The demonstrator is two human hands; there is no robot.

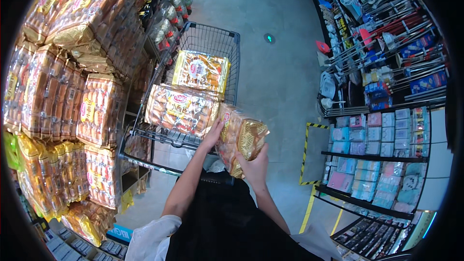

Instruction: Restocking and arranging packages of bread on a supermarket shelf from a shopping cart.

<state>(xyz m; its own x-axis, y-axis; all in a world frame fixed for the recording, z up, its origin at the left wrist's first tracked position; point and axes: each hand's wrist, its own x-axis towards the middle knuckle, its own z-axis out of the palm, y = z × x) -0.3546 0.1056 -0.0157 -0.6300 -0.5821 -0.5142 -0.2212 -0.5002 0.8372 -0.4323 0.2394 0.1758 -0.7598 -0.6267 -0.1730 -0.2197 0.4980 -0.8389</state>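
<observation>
Between my two hands is a package of small bread rolls (241,137), in clear and gold wrapping, held tilted above the shopping cart's near right corner. My left hand (212,134) presses against its left side. My right hand (255,164) grips its lower right side, with the fingers partly hidden by the wrapping. The dark wire shopping cart (234,43) stands in front of me. Inside it, one bread package (181,108) lies at the near end, close to my left hand, and a gold-and-clear bread package (200,71) lies beyond it.
Stacked bread packages (99,111) rise along the left, close to the cart. Its handlebar (159,168) crosses in front of me. On the right, a rack holds long-handled cleaning tools (386,53) above shelves of pastel packets (367,171). Yellow-black tape (304,154) marks the grey floor (275,82).
</observation>
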